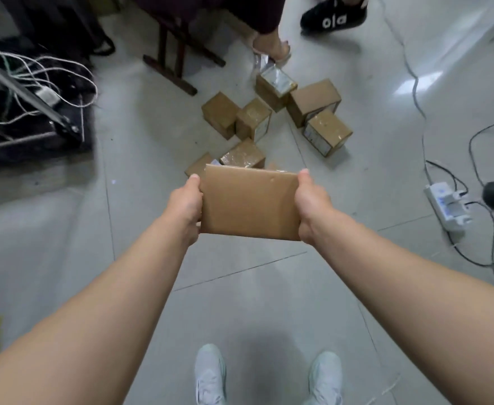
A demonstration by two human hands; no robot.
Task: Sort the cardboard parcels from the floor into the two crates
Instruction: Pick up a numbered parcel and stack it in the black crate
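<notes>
A flat brown cardboard parcel [250, 201] is held up in front of me, above the grey tiled floor. My left hand [185, 207] grips its left edge, thumb on top. My right hand [310, 204] grips its right edge the same way. Several more cardboard parcels lie on the floor beyond it: one taped box [244, 154] just past the held parcel, a pair [237, 118] further back, and a group [313, 108] at the right. No crate shows in view.
A black case with loose cables [29, 112] sits at the left. A dark wooden stand [175, 57] is at the back. A white power strip [447, 207] with cords lies at the right. Other people's feet [334, 14] stand near the parcels.
</notes>
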